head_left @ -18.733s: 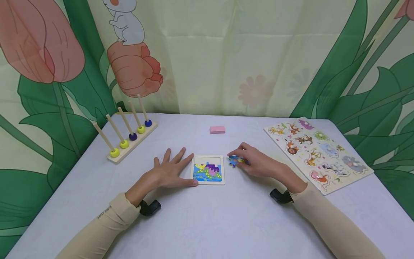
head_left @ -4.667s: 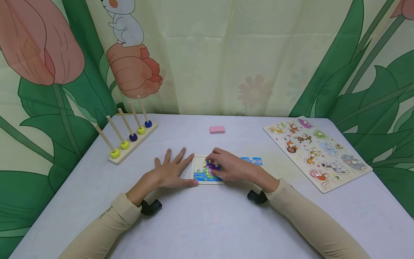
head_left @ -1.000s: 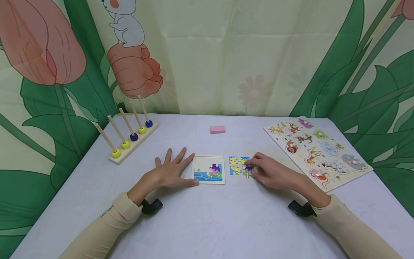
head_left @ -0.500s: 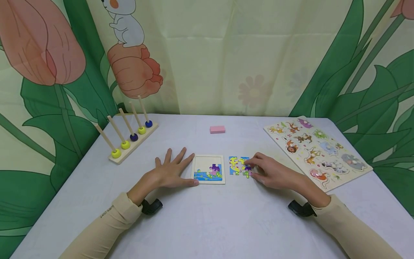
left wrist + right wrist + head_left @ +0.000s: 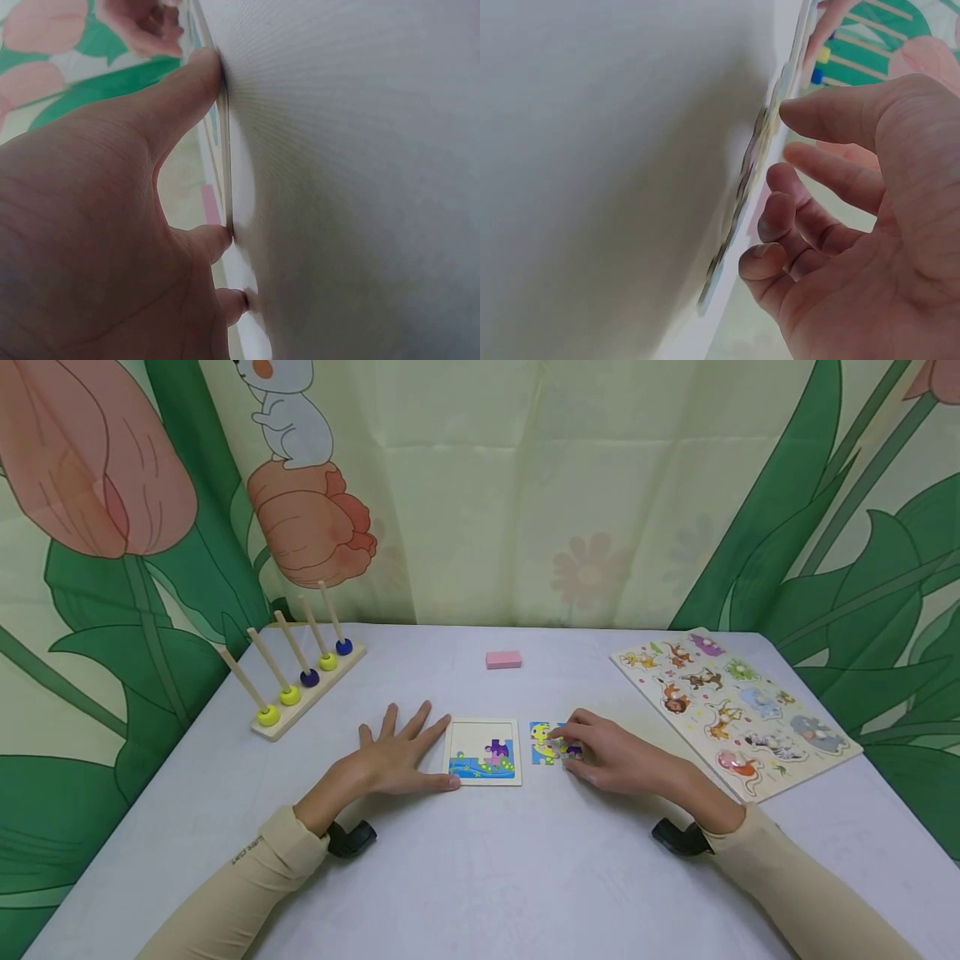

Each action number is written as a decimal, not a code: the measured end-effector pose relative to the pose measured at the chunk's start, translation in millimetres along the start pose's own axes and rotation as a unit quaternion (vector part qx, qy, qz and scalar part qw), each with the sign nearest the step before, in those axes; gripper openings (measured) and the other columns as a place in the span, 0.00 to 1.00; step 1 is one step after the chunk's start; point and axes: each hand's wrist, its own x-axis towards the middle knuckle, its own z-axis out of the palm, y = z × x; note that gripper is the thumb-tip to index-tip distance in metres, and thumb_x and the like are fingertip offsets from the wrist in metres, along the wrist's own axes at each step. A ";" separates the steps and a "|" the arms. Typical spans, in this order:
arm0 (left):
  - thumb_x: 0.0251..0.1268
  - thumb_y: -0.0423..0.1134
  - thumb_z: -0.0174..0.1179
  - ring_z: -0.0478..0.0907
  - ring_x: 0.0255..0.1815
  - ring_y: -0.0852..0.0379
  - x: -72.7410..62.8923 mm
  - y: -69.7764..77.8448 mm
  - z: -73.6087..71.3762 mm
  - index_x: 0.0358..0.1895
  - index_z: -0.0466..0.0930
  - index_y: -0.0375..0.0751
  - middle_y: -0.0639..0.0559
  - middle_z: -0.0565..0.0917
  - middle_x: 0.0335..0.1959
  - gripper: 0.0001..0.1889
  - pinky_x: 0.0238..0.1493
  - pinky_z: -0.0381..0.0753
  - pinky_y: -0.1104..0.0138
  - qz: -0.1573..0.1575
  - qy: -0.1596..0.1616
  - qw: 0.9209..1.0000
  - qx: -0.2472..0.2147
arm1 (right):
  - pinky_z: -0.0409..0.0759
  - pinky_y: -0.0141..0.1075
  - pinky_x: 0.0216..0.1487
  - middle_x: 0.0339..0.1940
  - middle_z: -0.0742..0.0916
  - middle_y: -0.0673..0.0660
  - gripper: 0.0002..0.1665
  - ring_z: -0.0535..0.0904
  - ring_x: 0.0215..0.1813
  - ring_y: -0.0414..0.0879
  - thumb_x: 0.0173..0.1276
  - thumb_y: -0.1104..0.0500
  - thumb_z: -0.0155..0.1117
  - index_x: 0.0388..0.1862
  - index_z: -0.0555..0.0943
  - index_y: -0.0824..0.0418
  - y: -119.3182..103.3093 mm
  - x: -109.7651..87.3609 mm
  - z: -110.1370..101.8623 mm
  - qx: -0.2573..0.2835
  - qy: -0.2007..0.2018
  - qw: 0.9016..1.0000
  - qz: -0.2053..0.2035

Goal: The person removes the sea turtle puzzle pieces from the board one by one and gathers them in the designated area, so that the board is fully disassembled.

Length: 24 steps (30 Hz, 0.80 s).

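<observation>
Right hand (image 5: pixel 618 756) shifted left over loose multicoloured jigsaw pieces (image 5: pixel 541 745) beside square pale puzzle frame (image 5: pixel 491 782); can't tell grip. Left hand (image 5: pixel 393 762) splayed against frame. Sideways drag could scatter pieces.

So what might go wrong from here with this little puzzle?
The right hand is over the loose pieces, which lie close together, so picking one up might nudge its neighbours. The left hand touches the frame only at its left side, so pressing a piece in could turn it. The fitted pieces fill only part of the frame and may slip.
</observation>
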 end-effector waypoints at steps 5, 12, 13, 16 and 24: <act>0.57 0.83 0.57 0.24 0.88 0.25 6.5 -6.4 6.6 0.88 0.44 0.66 0.52 0.34 0.91 0.58 0.75 0.34 0.18 -0.004 0.006 1.000 0.000 | 0.78 0.31 0.46 0.51 0.82 0.53 0.22 0.76 0.46 0.43 0.74 0.61 0.70 0.65 0.84 0.58 -8.8 11.6 4.9 0.014 -0.008 1.000 -0.017; 0.59 0.81 0.59 0.25 0.88 0.24 1.9 -3.5 1.4 0.88 0.44 0.65 0.50 0.35 0.91 0.58 0.75 0.33 0.18 0.002 0.001 1.000 -0.009 | 0.77 0.33 0.47 0.53 0.82 0.52 0.22 0.76 0.46 0.42 0.75 0.59 0.69 0.66 0.83 0.56 -24.5 25.9 9.3 0.012 -0.012 0.999 -0.033; 0.59 0.80 0.59 0.25 0.88 0.24 0.7 -2.5 0.0 0.88 0.45 0.64 0.49 0.36 0.91 0.57 0.75 0.33 0.18 0.003 0.000 1.000 -0.009 | 0.77 0.34 0.48 0.53 0.82 0.52 0.22 0.76 0.46 0.42 0.75 0.58 0.69 0.67 0.83 0.56 -26.6 28.0 10.2 0.011 -0.013 0.999 -0.034; 0.60 0.80 0.58 0.28 0.88 0.22 -1.0 -1.2 -1.9 0.88 0.47 0.62 0.46 0.38 0.91 0.57 0.74 0.34 0.17 0.007 0.001 1.000 -0.008 | 0.77 0.35 0.52 0.54 0.82 0.52 0.23 0.76 0.48 0.43 0.75 0.57 0.69 0.67 0.83 0.56 -32.2 34.3 13.1 0.012 -0.015 0.999 -0.042; 0.57 0.84 0.57 0.24 0.88 0.25 5.2 -7.1 4.8 0.88 0.44 0.66 0.51 0.34 0.91 0.59 0.74 0.34 0.18 0.003 0.001 1.000 -0.008 | 0.79 0.37 0.54 0.55 0.82 0.53 0.23 0.77 0.50 0.43 0.74 0.55 0.69 0.66 0.84 0.56 -39.1 48.5 19.5 0.005 -0.022 0.998 -0.058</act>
